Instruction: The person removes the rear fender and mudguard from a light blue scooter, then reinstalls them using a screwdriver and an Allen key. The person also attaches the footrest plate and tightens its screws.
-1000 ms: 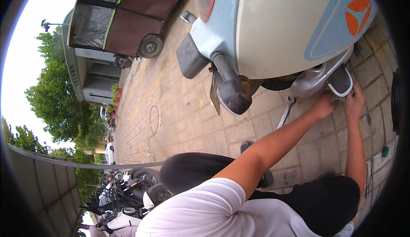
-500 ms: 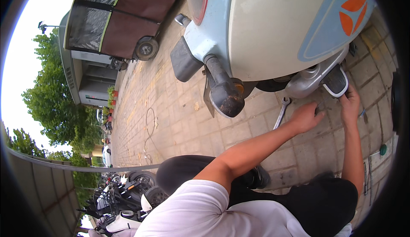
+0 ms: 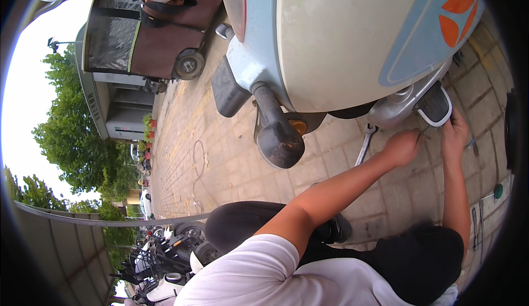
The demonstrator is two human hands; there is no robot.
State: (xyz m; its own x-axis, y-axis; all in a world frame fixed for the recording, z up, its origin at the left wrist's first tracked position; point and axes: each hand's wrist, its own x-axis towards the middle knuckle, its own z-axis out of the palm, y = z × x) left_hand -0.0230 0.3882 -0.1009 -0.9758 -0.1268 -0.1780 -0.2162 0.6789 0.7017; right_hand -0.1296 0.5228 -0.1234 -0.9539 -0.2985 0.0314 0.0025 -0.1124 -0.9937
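A pale blue and cream scooter (image 3: 336, 41) fills the upper right, with a silver-rimmed black footrest (image 3: 435, 107) low on its side. My left hand (image 3: 403, 147) is closed around a thin, dark metal tool (image 3: 425, 130), whose tip points up at the footrest's lower edge. Most of that tool is hidden in the fist. Against the footrest's lower right rim, my right hand (image 3: 454, 136) has its fingers bent. Whatever lies between those fingers is hidden. An open-ended wrench (image 3: 366, 145) lies on the paving left of my left hand.
Slender dark tools (image 3: 477, 228) and a green round piece (image 3: 498, 191) lie at the far right. The scooter's black handlebar end (image 3: 280, 141) juts out over brick paving (image 3: 231, 163). Parked scooters (image 3: 160, 267) and a covered maroon three-wheeler (image 3: 165, 47) stand to the left.
My left hand has moved right, towards the footrest, and its fingers have closed; the thin tool now shows. My right hand stays by the footrest. The view has shifted slightly.
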